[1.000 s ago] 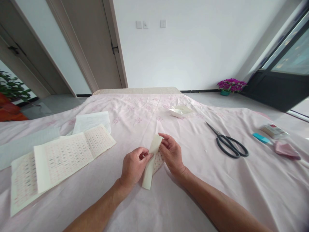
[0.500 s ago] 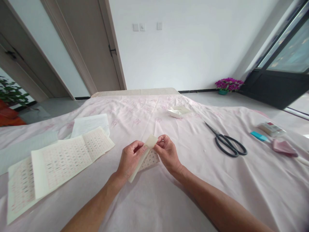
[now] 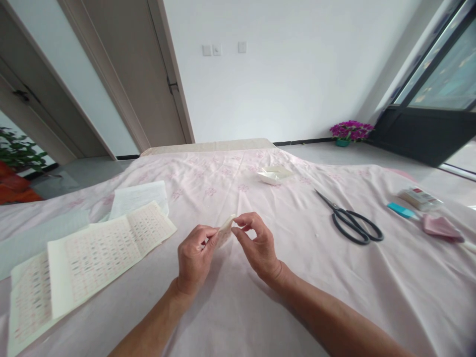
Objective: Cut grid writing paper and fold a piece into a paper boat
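Observation:
A small folded piece of cream paper with a red grid print is held just above the pink cloth, between both hands. My left hand pinches its near left side with closed fingers. My right hand pinches its far right corner between thumb and forefinger, the other fingers curled. Most of the paper is hidden behind my left fingers.
Large gridded practice sheets lie to the left on the pink cloth. Black scissors lie to the right, with a blue eraser, a small box and a pink item beyond. A folded white paper shape sits farther back.
The paper strip that stood long and upright between my hands has been folded down into a much smaller piece. Both hands stayed on it and shifted slightly left.

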Action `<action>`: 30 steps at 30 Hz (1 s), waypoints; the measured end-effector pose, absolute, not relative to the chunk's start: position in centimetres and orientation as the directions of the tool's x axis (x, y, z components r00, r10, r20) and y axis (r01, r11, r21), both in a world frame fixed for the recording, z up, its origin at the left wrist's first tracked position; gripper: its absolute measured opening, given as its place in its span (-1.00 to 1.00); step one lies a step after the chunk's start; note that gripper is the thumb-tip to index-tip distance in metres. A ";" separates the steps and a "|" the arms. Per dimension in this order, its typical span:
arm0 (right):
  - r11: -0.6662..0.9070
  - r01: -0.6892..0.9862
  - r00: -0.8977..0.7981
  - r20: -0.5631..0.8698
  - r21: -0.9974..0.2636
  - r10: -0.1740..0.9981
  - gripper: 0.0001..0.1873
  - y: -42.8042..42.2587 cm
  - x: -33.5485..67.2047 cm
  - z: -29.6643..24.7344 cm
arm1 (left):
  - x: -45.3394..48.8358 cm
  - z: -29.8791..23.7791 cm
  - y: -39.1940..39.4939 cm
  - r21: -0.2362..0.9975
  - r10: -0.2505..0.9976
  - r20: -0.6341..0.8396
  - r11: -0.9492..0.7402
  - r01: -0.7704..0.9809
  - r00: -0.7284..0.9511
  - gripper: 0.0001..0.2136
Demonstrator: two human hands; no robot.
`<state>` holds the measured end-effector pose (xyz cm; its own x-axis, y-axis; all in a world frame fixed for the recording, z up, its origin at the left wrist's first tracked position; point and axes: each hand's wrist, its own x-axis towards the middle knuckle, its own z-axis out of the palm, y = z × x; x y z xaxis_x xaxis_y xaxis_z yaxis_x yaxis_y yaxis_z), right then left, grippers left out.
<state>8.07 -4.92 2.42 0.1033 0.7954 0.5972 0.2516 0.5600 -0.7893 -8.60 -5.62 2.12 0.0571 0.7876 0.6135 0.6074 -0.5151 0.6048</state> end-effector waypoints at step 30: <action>0.191 -0.267 -0.017 0.203 -0.945 0.979 -0.71 -4.0 8.0 0.5 | -9.2 2.3 -4.5 0.597 0.844 0.437 -0.531 0.601 0.311 -0.73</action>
